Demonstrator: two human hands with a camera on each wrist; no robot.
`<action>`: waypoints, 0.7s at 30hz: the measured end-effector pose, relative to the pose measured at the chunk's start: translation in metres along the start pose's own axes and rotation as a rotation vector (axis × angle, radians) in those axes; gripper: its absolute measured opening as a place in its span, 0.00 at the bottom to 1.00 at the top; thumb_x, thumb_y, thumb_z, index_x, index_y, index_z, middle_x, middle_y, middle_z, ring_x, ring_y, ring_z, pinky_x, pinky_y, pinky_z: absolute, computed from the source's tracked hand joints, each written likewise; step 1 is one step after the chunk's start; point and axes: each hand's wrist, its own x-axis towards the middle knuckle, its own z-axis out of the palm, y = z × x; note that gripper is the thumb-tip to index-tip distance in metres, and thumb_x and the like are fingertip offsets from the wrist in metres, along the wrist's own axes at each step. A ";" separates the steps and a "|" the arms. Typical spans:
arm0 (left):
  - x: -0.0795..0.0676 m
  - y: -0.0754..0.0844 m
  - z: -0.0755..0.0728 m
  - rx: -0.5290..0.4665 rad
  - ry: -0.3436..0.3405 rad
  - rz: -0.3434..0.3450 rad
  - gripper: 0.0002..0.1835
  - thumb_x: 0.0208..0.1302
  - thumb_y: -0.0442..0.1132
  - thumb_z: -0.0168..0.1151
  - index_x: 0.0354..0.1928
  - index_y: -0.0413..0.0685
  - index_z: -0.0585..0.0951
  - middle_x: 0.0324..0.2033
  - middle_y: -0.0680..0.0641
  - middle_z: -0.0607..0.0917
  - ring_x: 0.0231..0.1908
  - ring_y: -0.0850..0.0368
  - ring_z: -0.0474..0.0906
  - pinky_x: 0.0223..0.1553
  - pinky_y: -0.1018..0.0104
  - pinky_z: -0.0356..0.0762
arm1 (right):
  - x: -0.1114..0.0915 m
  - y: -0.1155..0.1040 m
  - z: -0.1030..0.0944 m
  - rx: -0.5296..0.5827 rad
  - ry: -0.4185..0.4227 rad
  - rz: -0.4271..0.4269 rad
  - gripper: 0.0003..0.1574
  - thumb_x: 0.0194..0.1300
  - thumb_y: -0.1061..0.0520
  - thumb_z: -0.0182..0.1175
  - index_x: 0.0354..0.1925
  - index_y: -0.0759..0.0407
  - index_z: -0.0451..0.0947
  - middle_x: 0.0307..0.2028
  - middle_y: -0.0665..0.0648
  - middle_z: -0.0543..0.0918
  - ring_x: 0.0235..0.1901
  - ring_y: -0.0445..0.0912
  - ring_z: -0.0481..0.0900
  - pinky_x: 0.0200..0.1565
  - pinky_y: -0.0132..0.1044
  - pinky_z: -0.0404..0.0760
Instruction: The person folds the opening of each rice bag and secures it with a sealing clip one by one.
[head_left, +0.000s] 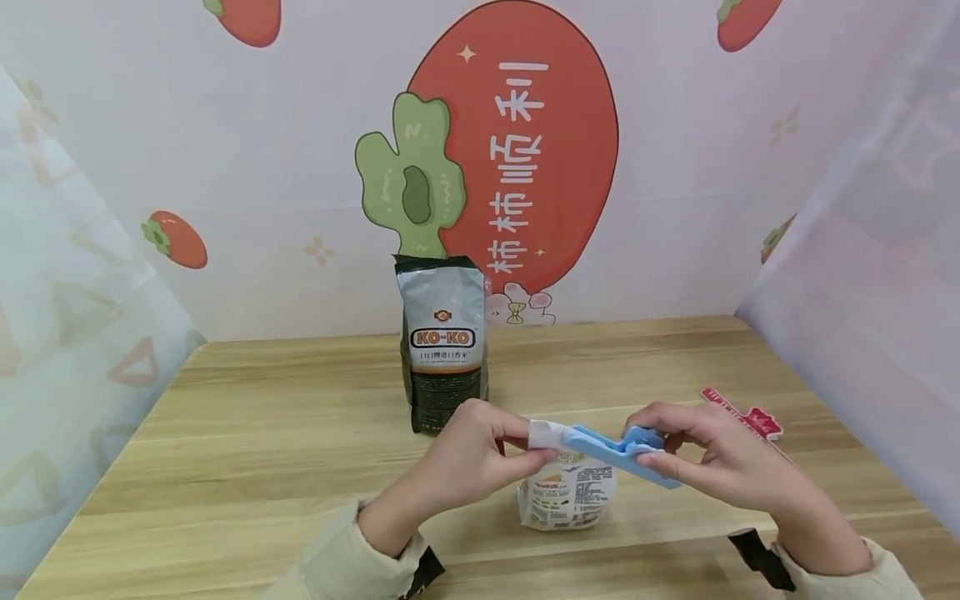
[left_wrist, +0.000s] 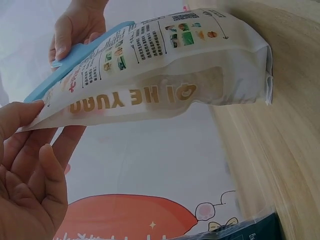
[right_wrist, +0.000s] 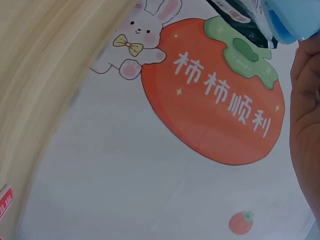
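Observation:
A white printed food bag (head_left: pixel 566 500) stands on the table in front of me, its side lettering and clear window showing in the left wrist view. My left hand (head_left: pixel 476 454) pinches the bag's top corner between thumb and fingers. Along the top edge lies a light-blue bag clip (head_left: pixel 615 454), gripped at its right part by my right hand (head_left: pixel 720 454). The left wrist view shows the clip (left_wrist: pixel 70 60) running across the bag's mouth. Only part of the clip (right_wrist: pixel 295 17) and of the right hand (right_wrist: pixel 307 100) appears in the right wrist view.
Behind the white bag stands a taller black and silver KO-KO rice bag (head_left: pixel 442 350). To the right, partly behind the right hand, lies a flat red and white piece (head_left: pixel 761 421). A printed cloth backdrop (head_left: pixel 300 167) rises at the wooden table's (head_left: pixel 262 433) back edge.

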 end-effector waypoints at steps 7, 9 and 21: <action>0.000 0.000 0.000 -0.008 -0.004 0.008 0.05 0.60 0.36 0.71 0.37 0.44 0.90 0.32 0.49 0.91 0.19 0.67 0.69 0.18 0.77 0.65 | 0.005 -0.002 0.003 -0.007 0.006 0.009 0.25 0.59 0.74 0.64 0.49 0.50 0.78 0.33 0.43 0.80 0.28 0.34 0.78 0.30 0.28 0.80; 0.000 0.000 0.000 -0.010 -0.009 0.007 0.06 0.60 0.36 0.71 0.38 0.44 0.90 0.33 0.48 0.91 0.19 0.69 0.69 0.18 0.77 0.65 | 0.006 -0.002 0.004 0.000 0.007 0.011 0.26 0.58 0.75 0.64 0.49 0.51 0.78 0.32 0.43 0.80 0.27 0.34 0.78 0.30 0.29 0.80; 0.000 -0.001 -0.001 -0.013 -0.006 0.008 0.06 0.60 0.37 0.71 0.39 0.45 0.90 0.34 0.49 0.91 0.20 0.71 0.70 0.18 0.76 0.65 | 0.009 -0.005 0.009 -0.052 0.067 0.003 0.26 0.56 0.74 0.66 0.47 0.51 0.79 0.32 0.43 0.81 0.27 0.33 0.77 0.30 0.26 0.80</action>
